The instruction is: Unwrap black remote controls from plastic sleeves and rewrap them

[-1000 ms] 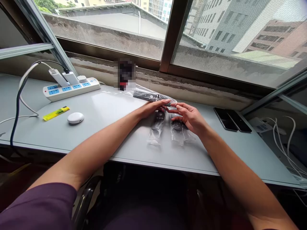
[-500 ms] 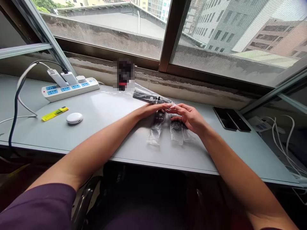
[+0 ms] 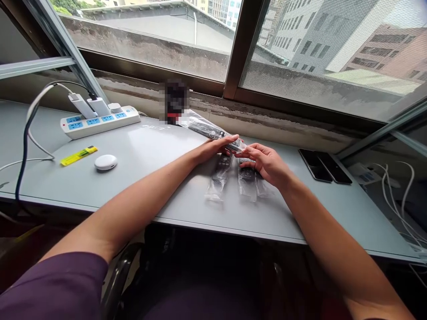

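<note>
A black remote control (image 3: 204,130) in a clear plastic bag slants above the desk. My left hand (image 3: 213,148) is closed around its near end, thumb along the top. My right hand (image 3: 267,162) pinches the end of that bag at the fingertips. Below my left hand lies a second bagged remote control (image 3: 222,168) on the desk. Another bagged remote control (image 3: 247,175) rests under my right fingers, which partly hide it. Beside it, a further clear bag (image 3: 264,190) is mostly covered by my right hand.
The grey desk (image 3: 187,213) runs along a window. To the left are a white power strip (image 3: 103,123) with plugs and cables, a yellow packet (image 3: 79,156) and a white oval case (image 3: 106,162). Two dark phones (image 3: 323,166) lie at the right. A pixelated patch stands at the back.
The near end of the remote control in my left hand has come up and tilted slightly. My left thumb has lifted with it. My right hand has hardly moved; the view shifted a little.
</note>
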Motion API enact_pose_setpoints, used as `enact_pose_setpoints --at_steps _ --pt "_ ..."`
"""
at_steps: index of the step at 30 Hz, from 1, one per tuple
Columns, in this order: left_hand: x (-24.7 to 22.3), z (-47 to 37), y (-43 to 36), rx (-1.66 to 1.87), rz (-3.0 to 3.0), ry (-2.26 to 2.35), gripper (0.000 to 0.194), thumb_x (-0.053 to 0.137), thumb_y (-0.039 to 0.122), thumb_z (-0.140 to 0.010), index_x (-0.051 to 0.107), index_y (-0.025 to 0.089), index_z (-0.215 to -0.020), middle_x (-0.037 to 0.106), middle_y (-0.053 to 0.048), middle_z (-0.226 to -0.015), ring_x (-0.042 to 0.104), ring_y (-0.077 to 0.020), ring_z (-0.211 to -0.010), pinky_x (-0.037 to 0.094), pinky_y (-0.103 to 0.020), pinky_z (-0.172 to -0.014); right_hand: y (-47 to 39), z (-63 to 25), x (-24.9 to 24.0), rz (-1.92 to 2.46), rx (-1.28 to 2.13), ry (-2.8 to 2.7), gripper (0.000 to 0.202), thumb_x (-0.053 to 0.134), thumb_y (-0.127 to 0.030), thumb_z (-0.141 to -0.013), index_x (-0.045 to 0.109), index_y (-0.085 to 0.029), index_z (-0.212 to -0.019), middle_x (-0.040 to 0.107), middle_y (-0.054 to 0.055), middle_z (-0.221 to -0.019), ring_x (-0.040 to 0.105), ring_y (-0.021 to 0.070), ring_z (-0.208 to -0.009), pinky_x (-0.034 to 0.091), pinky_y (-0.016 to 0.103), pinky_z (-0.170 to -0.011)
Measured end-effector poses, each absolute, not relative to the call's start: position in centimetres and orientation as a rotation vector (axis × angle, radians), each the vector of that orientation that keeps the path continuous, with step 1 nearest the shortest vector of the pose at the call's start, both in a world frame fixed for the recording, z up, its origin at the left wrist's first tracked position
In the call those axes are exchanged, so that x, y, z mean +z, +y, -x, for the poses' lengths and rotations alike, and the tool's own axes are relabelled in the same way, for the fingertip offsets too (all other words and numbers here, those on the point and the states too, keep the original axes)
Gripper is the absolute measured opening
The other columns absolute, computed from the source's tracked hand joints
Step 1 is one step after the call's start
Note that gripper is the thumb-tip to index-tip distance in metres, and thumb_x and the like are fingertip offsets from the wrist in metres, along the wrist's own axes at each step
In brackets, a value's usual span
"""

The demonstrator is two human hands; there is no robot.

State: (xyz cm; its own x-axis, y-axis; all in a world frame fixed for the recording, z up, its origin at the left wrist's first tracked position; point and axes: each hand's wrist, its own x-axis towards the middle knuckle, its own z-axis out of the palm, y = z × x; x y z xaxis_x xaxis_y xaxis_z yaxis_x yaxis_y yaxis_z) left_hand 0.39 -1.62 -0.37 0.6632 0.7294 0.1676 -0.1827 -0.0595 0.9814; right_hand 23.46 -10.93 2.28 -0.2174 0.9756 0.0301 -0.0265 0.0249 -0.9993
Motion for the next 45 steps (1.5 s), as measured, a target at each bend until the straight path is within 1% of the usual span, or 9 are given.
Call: enact_pose_setpoints --at_steps 6,11,19,22,27,33,38,42,45 --pt "-0.4 -0.4 -1.8 0.816 -1.43 0.527 0.069 0.078 0.081 -0.093 0.088 0.021 -0.125 0.085 -0.013 -0.118 0.077 -0.0285 -0.11 0.057 -0.04 -0.098 -11.3 -23.0 2.5 1.111 1.248 -1.535 0.044 0.096 -0.068 -0.088 0.085 -0.029 -0.104 0.082 0.007 -0.123 0.077 0.0337 -0.127 0.07 0.041 -0.09" --pt "0.0 -0.5 -2.4 0.823 -1.41 0.573 0.067 0.08 0.079 -0.091 0.086 0.018 -0.119 0.084 -0.013 -0.108 0.077 -0.0275 -0.1 0.058 -0.044 -0.102 -11.3 -23.3 2.3 1.183 1.2 -1.682 0.046 0.094 -0.068 -0.09 0.086 -0.031 -0.115 0.084 0.006 -0.13 0.081 0.0337 -0.118 0.068 0.048 -0.099" --pt "0.6 -0.3 -2.9 0.81 -1.449 0.612 0.07 0.072 0.082 -0.095 0.085 0.019 -0.124 0.085 -0.014 -0.118 0.077 -0.0296 -0.106 0.058 -0.045 -0.101 -11.1 -23.7 2.1 1.098 1.248 -1.677 0.037 0.091 -0.056 -0.097 0.087 -0.033 -0.125 0.083 0.005 -0.14 0.08 0.0321 -0.124 0.067 0.045 -0.099" --pt "0.5 -0.3 -2.7 0.791 -1.507 0.579 0.065 0.074 0.078 -0.097 0.087 0.02 -0.123 0.084 -0.015 -0.125 0.077 -0.0297 -0.112 0.057 -0.045 -0.104 -11.1 -23.6 2.1 1.038 1.293 -1.616 0.037 0.092 -0.056 -0.096 0.088 -0.033 -0.125 0.083 0.006 -0.141 0.078 0.0331 -0.13 0.069 0.043 -0.095" --pt "0.0 -0.2 -2.0 0.782 -1.557 0.505 0.056 0.075 0.073 -0.098 0.088 0.022 -0.118 0.084 -0.014 -0.121 0.077 -0.0299 -0.115 0.057 -0.046 -0.106 -11.2 -23.4 2.2 1.019 1.319 -1.54 0.038 0.094 -0.059 -0.093 0.09 -0.032 -0.12 0.083 0.007 -0.138 0.077 0.0337 -0.133 0.069 0.042 -0.095" --pt "-0.1 -0.1 -1.8 0.757 -1.595 0.473 0.054 0.073 0.069 -0.1 0.088 0.022 -0.122 0.084 -0.014 -0.129 0.076 -0.0307 -0.122 0.056 -0.045 -0.11 -11.3 -23.1 2.4 1.036 1.319 -1.544 0.038 0.093 -0.061 -0.094 0.09 -0.031 -0.116 0.083 0.007 -0.132 0.076 0.034 -0.133 0.069 0.043 -0.095" --pt "0.5 -0.1 -2.5 0.787 -1.599 0.491 0.057 0.075 0.07 -0.098 0.087 0.017 -0.117 0.084 -0.015 -0.122 0.076 -0.0324 -0.12 0.056 -0.047 -0.112 -11.3 -23.2 2.4 1.063 1.276 -1.581 0.039 0.093 -0.062 -0.093 0.088 -0.03 -0.114 0.081 0.007 -0.137 0.078 0.0336 -0.128 0.069 0.044 -0.095" --pt "0.5 -0.2 -2.8 0.794 -1.559 0.499 0.055 0.08 0.069 -0.094 0.085 0.017 -0.111 0.084 -0.013 -0.108 0.077 -0.0338 -0.117 0.059 -0.047 -0.109 -11.1 -23.4 2.1 1.14 1.253 -1.639 0.045 0.092 -0.065 -0.093 0.086 -0.03 -0.12 0.082 0.007 -0.137 0.081 0.032 -0.118 0.067 0.049 -0.102" --pt "0.3 -0.2 -2.7 0.794 -1.543 0.517 0.054 0.082 0.069 -0.092 0.084 0.018 -0.11 0.083 -0.012 -0.101 0.077 -0.0343 -0.116 0.06 -0.047 -0.107 -11.1 -23.5 2.2 1.158 1.238 -1.66 0.046 0.09 -0.067 -0.094 0.085 -0.03 -0.121 0.083 0.007 -0.138 0.081 0.0326 -0.118 0.066 0.05 -0.103"
